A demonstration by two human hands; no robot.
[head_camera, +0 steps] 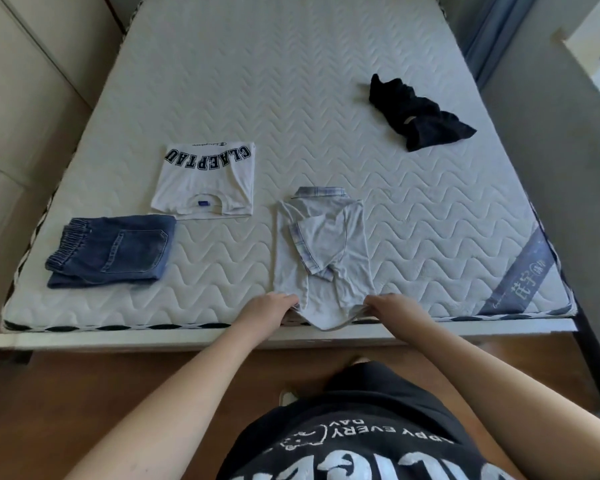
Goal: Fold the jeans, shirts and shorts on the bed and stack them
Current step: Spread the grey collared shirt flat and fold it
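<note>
A pale grey polo shirt with plaid collar and cuffs lies lengthwise near the bed's front edge, both sleeves folded inward. My left hand pinches the shirt's bottom hem at its left corner. My right hand pinches the hem at its right corner, and the hem sags over the mattress edge between them. Folded blue jeans rest at the front left. A folded white T-shirt with dark lettering lies just behind them. A crumpled black garment sits unfolded at the back right.
The white quilted mattress fills the view, with bare surface behind and to the right of the polo. A wardrobe stands along the left side, a wall and curtain on the right. Wooden floor lies below the bed frame.
</note>
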